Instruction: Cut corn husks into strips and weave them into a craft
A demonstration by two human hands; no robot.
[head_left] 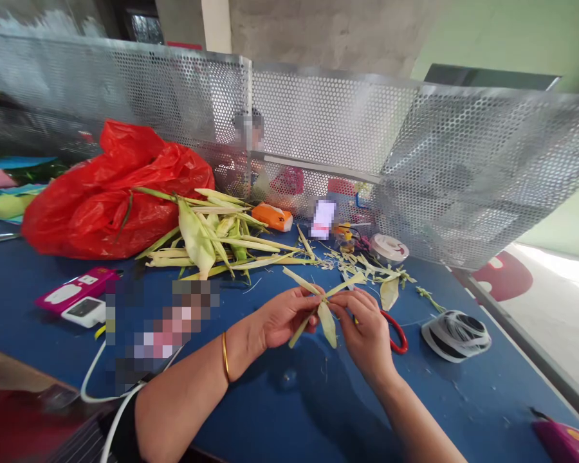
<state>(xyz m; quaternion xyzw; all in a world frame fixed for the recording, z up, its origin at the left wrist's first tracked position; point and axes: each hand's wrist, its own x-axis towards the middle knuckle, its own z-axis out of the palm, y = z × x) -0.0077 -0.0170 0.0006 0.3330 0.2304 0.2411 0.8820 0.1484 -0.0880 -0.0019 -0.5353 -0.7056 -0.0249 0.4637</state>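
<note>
Above the blue table, my left hand [292, 315] pinches the centre of a star-shaped bundle of pale green corn husk strips [327, 325], whose ends point outward. On the other side my right hand [364, 325] is closed, thumb and fingers pinching the same bundle near its middle. The exact grip at the fingertips is partly hidden. Beside my right hand lies a red scissors handle [399, 331], the rest of it covered by the hand. Farther right sits a spool of clear line [456, 335]. Beyond the hands is a pile of corn husks [197, 238].
A red plastic bag [120, 199] stands behind left, next to an orange tissue pack [273, 217]. A white tape roll [388, 247] and husk scraps [361, 267] lie toward the perforated metal screen [318, 116]. A purple box [77, 289] and white cable [94, 366] are at left.
</note>
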